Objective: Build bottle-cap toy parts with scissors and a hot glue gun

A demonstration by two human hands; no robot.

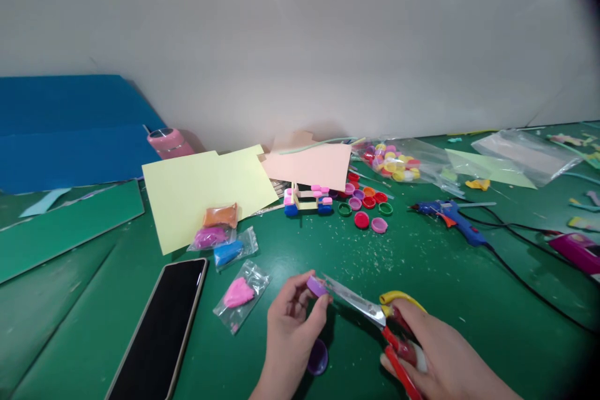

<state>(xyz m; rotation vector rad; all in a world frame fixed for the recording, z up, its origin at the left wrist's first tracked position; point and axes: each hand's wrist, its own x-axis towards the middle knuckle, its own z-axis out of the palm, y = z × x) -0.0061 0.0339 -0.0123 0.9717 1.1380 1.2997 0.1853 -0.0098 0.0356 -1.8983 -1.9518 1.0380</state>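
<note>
Pinched between the fingers and thumb of my left hand (295, 322) is a small purple bottle cap (317, 287). My right hand (435, 350) grips a pair of scissors (360, 303) with one red and one yellow handle. The blade tips reach the cap's right edge; whether they cut into it, I cannot tell. Below my left hand, another purple cap (318, 357) lies on the green table. Farther back stands a small craft-stick model (307, 200) with blue and pink parts, and to its right lie several loose coloured caps (362, 219).
A black phone (159, 331) and bagged pink clay (239, 292) lie left of my hands. Yellow paper (206, 181) sits behind them. At right are a blue glue gun (445, 215) with its cable and a bag of caps (398, 162). A white partition (300, 50) closes the back.
</note>
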